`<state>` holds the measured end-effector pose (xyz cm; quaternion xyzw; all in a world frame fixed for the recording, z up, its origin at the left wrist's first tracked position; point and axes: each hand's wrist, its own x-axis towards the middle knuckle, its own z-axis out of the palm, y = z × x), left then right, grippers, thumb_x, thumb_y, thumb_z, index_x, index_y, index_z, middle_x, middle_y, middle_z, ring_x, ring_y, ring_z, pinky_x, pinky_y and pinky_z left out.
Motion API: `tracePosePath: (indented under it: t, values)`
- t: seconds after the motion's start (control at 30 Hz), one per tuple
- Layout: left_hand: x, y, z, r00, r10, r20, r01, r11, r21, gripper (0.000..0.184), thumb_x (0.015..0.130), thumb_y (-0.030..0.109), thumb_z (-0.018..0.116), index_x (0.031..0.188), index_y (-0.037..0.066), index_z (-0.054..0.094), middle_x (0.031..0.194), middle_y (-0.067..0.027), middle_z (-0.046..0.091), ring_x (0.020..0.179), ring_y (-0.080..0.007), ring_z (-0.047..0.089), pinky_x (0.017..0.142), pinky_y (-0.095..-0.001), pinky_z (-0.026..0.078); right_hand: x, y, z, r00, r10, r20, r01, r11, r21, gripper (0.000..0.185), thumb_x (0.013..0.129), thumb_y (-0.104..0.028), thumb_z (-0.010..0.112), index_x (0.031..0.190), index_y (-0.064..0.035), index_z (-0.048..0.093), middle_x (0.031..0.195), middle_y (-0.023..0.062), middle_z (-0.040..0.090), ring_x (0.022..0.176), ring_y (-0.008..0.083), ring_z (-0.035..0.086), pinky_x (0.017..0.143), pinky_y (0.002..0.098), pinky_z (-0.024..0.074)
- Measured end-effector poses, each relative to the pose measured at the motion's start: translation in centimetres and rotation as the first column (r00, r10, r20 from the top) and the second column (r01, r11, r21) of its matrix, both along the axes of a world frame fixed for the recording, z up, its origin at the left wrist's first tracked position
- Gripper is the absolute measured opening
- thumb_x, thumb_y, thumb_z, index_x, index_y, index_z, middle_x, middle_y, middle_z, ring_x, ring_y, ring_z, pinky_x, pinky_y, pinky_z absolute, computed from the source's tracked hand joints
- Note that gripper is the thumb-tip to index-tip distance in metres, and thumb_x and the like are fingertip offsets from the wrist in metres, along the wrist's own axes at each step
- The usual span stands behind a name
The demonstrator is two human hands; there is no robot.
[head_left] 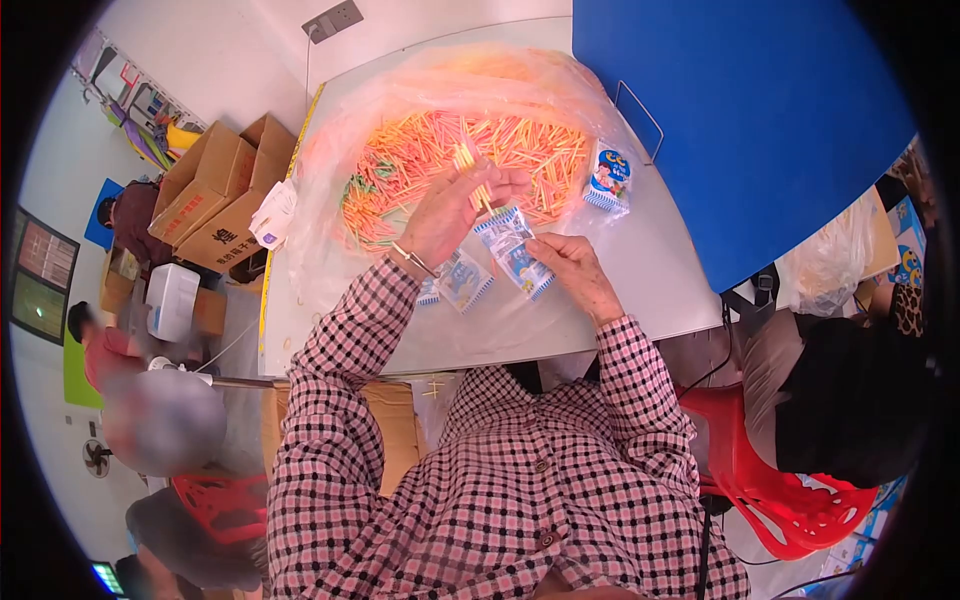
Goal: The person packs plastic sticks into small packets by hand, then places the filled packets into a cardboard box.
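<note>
Two hands of yours in view. Your left hand point(447, 208) pinches one small bunch of stick snacks point(466, 160), pale yellow and pink, fingers closed around them; exact stick count can't be told. Your right hand point(574, 268) pinches one blue-and-white packet point(516, 252) between thumb and fingers at its right edge. The bunch's lower ends are right at the packet's top; you can't tell whether any are inside.

Flat packets on the table below: one clear to see point(464, 281), plus part of at least one more point(428, 293) beside it, partly hidden. One printed pack point(607, 176) at the right of the pile, with a cartoon figure on it. One cluster of white packets point(273, 214) at the table's left edge.

Containers: one big clear plastic bag point(420, 85), spread open, holding a heap of sticks point(530, 150), too many to count, mostly pink, orange and yellow, some green at left.

Surface: white table point(640, 300), yellow tape strip along its left edge. Room: one blue panel point(740, 120) at right, one wall socket point(332, 20), cardboard cartons point(212, 205) at left, one white box point(173, 302), two red chairs point(745, 470), one fan point(96, 458). At least three other people at left, one blurred.
</note>
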<state>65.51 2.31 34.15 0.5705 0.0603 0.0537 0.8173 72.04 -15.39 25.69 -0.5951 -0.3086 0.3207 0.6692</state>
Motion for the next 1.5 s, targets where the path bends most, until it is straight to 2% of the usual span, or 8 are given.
tracePosePath:
  t: [0.33, 0.63, 0.73, 1.03, 1.13, 1.17, 1.27, 1.5]
  values:
    - [-1.0, -1.4, -2.6, 0.998, -0.060, 0.034, 0.042, 0.920, 0.390, 0.031, 0.097, 0.028, 0.041, 0.106, 0.001, 0.055, 0.112, -0.0087, 0.060, 0.107, -0.0131, 0.051, 0.092, -0.0303, 0.040, -0.4, -0.5, 0.1, 0.999, -0.041, 0.021, 0.041, 0.999, 0.027, 0.033, 0.090, -0.024, 0.054, 0.101, 0.0060, 0.063, 0.081, 0.0014, 0.063, 0.075, 0.0052, 0.053, 0.069, 0.0216, 0.0433]
    - [-2.0, -0.6, -2.1, 0.976, -0.091, 0.200, 0.012, 0.932, 0.364, 0.025, 0.093, 0.012, 0.049, 0.117, 0.004, 0.051, 0.113, -0.0058, 0.055, 0.101, -0.0102, 0.052, 0.087, -0.0267, 0.044, 0.0, -0.8, -0.1, 0.994, -0.043, 0.101, 0.047, 0.998, -0.035, 0.026, 0.091, -0.020, 0.056, 0.105, 0.0004, 0.064, 0.084, -0.0036, 0.062, 0.081, 0.0032, 0.051, 0.076, 0.0178, 0.0411]
    - [-2.3, 0.0, -2.3, 0.988, -0.154, -0.001, 0.099, 0.627, 0.772, 0.028, 0.091, 0.009, 0.053, 0.118, 0.002, 0.050, 0.115, -0.0065, 0.053, 0.099, -0.0114, 0.054, 0.084, -0.0259, 0.046, 0.1, -0.4, -0.6, 0.990, -0.077, 0.116, 0.075, 0.997, 0.025, 0.025, 0.090, -0.020, 0.057, 0.104, 0.0006, 0.064, 0.087, -0.0020, 0.064, 0.082, 0.0037, 0.053, 0.076, 0.0182, 0.0413]
    - [-1.0, 1.1, -2.5, 0.976, -0.205, 0.069, 0.156, 0.890, 0.429, 0.025, 0.087, 0.006, 0.057, 0.111, 0.001, 0.055, 0.111, -0.0048, 0.056, 0.094, -0.0173, 0.059, 0.080, -0.0306, 0.048, 0.4, -2.4, 1.0, 0.988, -0.142, -0.054, 0.144, 0.989, 0.036, 0.025, 0.086, -0.019, 0.062, 0.105, -0.0023, 0.065, 0.085, -0.0011, 0.065, 0.073, 0.0037, 0.055, 0.064, 0.0192, 0.0442]
    - [-1.2, 3.3, -4.5, 0.926, -0.353, 0.130, -0.081, 0.148, 0.986, 0.023, 0.082, 0.008, 0.059, 0.105, 0.004, 0.058, 0.107, -0.0060, 0.057, 0.097, -0.0213, 0.056, 0.081, -0.0336, 0.046, 1.1, -3.5, 1.6, 0.966, -0.197, -0.165, 0.218, 0.969, 0.114, 0.026, 0.086, -0.020, 0.063, 0.104, -0.0016, 0.065, 0.084, -0.0004, 0.065, 0.068, 0.0024, 0.055, 0.059, 0.0186, 0.0449]
    - [-1.2, 3.2, -4.7, 0.926, -0.355, 0.129, -0.081, 0.147, 0.986, 0.023, 0.082, 0.008, 0.059, 0.105, 0.004, 0.058, 0.107, -0.0060, 0.057, 0.097, -0.0213, 0.056, 0.081, -0.0336, 0.046, 1.1, -3.5, 1.6, 0.966, -0.199, -0.166, 0.219, 0.969, 0.114, 0.026, 0.086, -0.020, 0.063, 0.104, -0.0016, 0.065, 0.084, -0.0004, 0.065, 0.068, 0.0024, 0.055, 0.059, 0.0186, 0.0449]
    - [-1.6, 2.5, -5.7, 0.868, -0.493, -0.065, -0.165, -0.410, 0.897, 0.022, 0.076, 0.013, 0.059, 0.097, 0.006, 0.058, 0.104, -0.0073, 0.056, 0.102, -0.0234, 0.051, 0.084, -0.0340, 0.042, 0.8, -3.3, 1.5, 0.962, -0.187, -0.198, 0.205, 0.976, 0.074, 0.026, 0.087, -0.021, 0.062, 0.104, -0.0013, 0.065, 0.091, 0.0003, 0.066, 0.082, 0.0041, 0.056, 0.080, 0.0219, 0.0406]
    - [-0.9, 1.0, -5.8, 0.859, -0.453, -0.237, -0.083, -0.580, 0.810, 0.019, 0.076, 0.015, 0.056, 0.092, 0.005, 0.058, 0.103, -0.0047, 0.057, 0.105, -0.0205, 0.048, 0.087, -0.0326, 0.039, 0.4, -2.6, -0.1, 0.979, -0.128, -0.157, 0.133, 0.991, 0.020, 0.027, 0.087, -0.022, 0.062, 0.105, -0.0011, 0.065, 0.090, -0.0006, 0.066, 0.080, 0.0031, 0.054, 0.075, 0.0201, 0.0423]
